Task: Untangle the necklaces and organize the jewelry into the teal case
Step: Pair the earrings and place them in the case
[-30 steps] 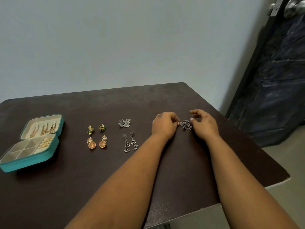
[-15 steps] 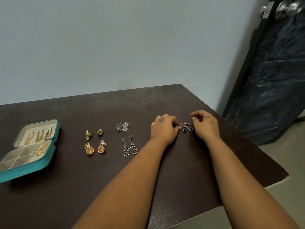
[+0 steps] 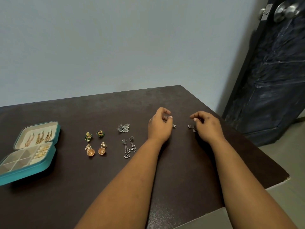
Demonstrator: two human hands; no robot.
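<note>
Dim, even indoor light; soft shadows under arms, slight blur on small jewelry, wide-angle bending at edges

Dark brown table [image 3: 66, 204], pale blue-grey wall [image 3: 115, 47], dark door [image 3: 277, 83] with round metal knob [image 3: 287, 10].

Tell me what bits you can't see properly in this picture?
- Left hand: the curled fingers hide whatever they pinch, head view.
- Small silver piece: too tiny to name.
- Dark silver piece: partly behind the right hand.
- Teal case: its near corner is cut off by the left edge.
</note>
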